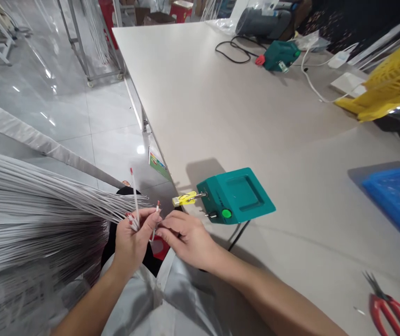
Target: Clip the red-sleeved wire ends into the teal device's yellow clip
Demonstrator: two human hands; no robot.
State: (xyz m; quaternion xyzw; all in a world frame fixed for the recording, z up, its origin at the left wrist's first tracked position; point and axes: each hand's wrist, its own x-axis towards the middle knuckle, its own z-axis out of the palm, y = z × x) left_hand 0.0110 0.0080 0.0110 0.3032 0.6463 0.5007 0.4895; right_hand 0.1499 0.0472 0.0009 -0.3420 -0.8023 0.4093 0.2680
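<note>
My left hand (133, 240) is closed around several white wires (136, 200) whose tips are reddish. One of them stands up tall from the fist. My right hand (191, 240) meets it at the fingertips, pinched on a thin wire end that its fingers partly hide. To the left, a thick bundle of long white wires (46, 205) runs up to my left hand. Just beyond my right hand, at the table's edge, sits a green device (237, 196) with a round green button and a yellow clip (185, 199) on a metal rod.
Red-handled pliers (385, 298) lie at the lower right of the white table (273, 126), near a blue tray (396, 200). Farther back are a second green device (280, 55), a yellow fan (392, 77) and loose cords. A metal rack (81, 51) stands on the floor.
</note>
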